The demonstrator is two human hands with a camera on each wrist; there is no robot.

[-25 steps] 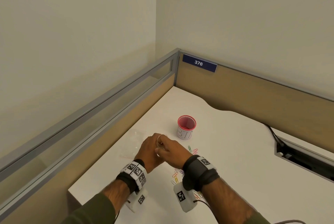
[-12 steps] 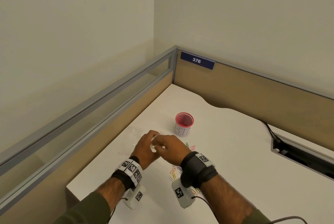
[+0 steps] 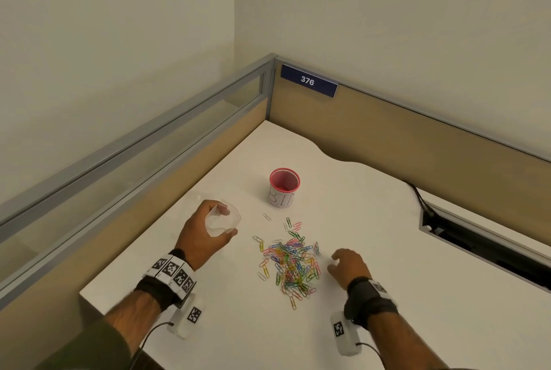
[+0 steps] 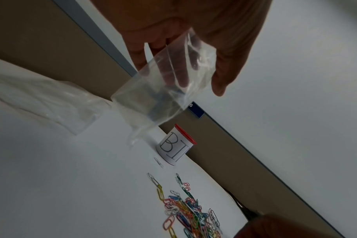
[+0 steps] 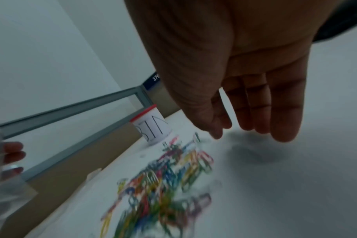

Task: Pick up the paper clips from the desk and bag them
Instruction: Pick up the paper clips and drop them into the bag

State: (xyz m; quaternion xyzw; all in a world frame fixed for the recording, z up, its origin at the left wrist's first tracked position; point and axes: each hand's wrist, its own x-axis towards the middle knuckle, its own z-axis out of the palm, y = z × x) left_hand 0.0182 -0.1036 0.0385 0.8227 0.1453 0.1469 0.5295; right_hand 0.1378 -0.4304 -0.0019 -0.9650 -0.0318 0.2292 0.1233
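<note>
A clear bag (image 3: pixel 223 220) was held mouth-up, tilted toward the clips, by the left hand (image 3: pixel 202 238), fingers curled round it. Paper clips (image 3: pixel 289 262) were heaped on the desk (image 3: pixel 387 250), the heap lengthwise near to far. The right hand (image 3: pixel 348 265) was held beside them, fingers relaxed, empty.

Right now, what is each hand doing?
Left hand: grips the clear plastic bag.
Right hand: open, holding nothing, beside the paper clips.

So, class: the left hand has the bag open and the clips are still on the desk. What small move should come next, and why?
Probably the right hand closes on a pinch of paper clips. It hovers open and empty beside the pile, while the left hand holds the clear bag, which has no clips inside.
</note>
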